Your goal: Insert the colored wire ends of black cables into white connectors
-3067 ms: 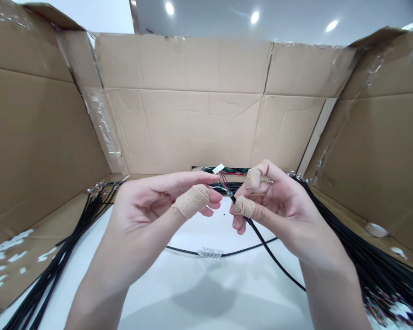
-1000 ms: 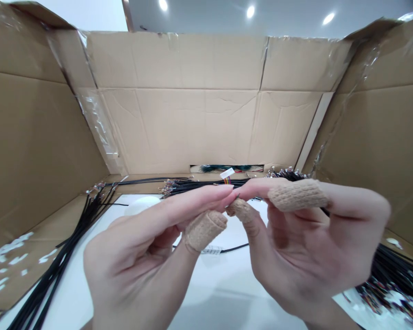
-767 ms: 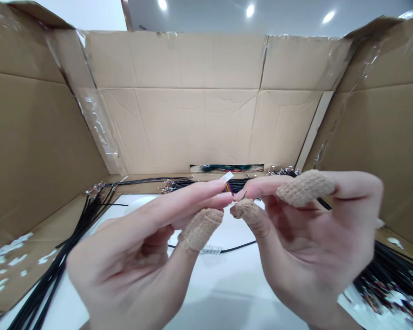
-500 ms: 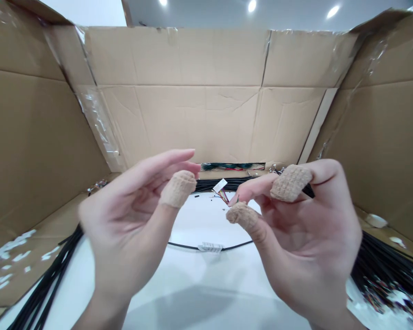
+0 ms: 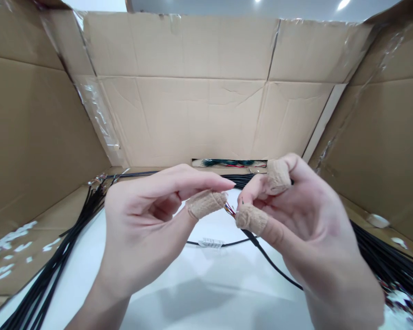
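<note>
My right hand pinches a black sheathed cable between its taped thumb and taped finger. Thin coloured wires fan out from the cable's end. My left hand sits just beside them, its taped thumb almost at the wires. The left fingers are curled, and the index tip reaches towards my right hand. No white connector shows, and my left thumb may hide it. I cannot tell if my left hand grips anything.
A cardboard box lining walls the back and sides of a white table. Bundles of black cables lie at left, right and back. A looser cable with a white comb-like piece lies beyond my hands.
My hands have moved closer together and lower. The white connector seen earlier is now out of sight, and the black cable now hangs down from my right hand.
</note>
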The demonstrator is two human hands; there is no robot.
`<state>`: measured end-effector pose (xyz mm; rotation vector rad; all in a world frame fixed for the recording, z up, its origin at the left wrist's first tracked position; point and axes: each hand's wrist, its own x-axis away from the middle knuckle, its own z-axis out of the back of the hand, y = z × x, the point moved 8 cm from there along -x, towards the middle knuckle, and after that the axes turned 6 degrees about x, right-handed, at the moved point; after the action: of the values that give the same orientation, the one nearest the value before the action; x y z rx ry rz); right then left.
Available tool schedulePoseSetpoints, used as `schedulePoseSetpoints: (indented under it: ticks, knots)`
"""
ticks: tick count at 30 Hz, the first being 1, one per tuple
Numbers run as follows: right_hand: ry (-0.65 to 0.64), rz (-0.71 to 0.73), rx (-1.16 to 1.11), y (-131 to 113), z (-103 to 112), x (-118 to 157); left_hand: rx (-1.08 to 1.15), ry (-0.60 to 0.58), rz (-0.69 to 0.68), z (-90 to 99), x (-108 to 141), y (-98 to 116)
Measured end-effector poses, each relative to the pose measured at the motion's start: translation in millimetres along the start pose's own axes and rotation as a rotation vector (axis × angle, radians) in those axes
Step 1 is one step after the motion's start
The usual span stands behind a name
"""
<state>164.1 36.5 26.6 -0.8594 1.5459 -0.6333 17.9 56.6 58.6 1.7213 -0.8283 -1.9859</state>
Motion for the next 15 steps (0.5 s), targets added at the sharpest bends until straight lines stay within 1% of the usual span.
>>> schedulePoseSetpoints:
  ticks: [3,7,8,9,12,15]
  knots:
    - [-0.137,-0.138,-0.078,8.7,-1.9,-3.2,-0.003,-0.013,0.003,-1.5,-2.1,-1.7]
    - [-0.255,-0.233,-0.118,10.7,-8.6,-8.0,0.138,-0.071,0.062,-10.8,-3.3,-7.7]
    - [-0.276,-0.254,-0.126,11.1,-10.7,-8.9,0.183,-0.08,0.083,-13.7,-2.7,-9.4]
    - [-0.297,-0.275,-0.13,11.8,-12.8,-9.4,0.219,-0.065,0.102,-14.7,-1.9,-11.4]
    - [-0.344,-0.352,-0.126,17.5,-17.3,-8.7,0.265,0.027,0.134,-11.5,1.1,-18.1]
    - [-0.35,-0.459,-0.123,28.4,-16.6,-5.3,0.271,-0.013,0.126,-11.7,1.8,-23.9]
